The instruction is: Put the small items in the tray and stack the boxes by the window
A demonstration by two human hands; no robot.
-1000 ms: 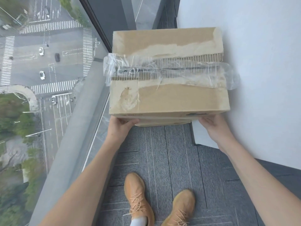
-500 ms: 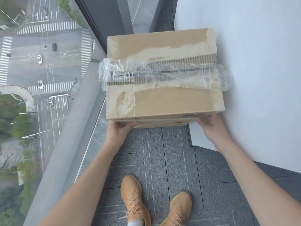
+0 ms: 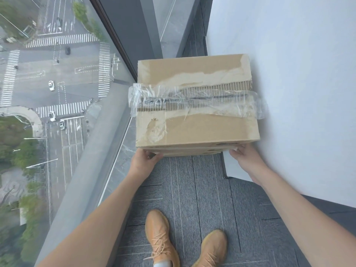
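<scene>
the box [image 3: 196,105] was held at its near lower corners by the left hand [image 3: 143,162] and right hand [image 3: 248,158], fingers curled beneath, between the window [image 3: 57,93] and wall [image 3: 298,74], above another box's edge [image 3: 192,152].

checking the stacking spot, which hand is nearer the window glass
Left. The left hand grips the cardboard box at its window-side corner, close to the window glass; the right hand is at the wall-side corner.

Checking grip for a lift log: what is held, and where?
The cardboard box, left hand and right hand gripping its near bottom corners.
</scene>
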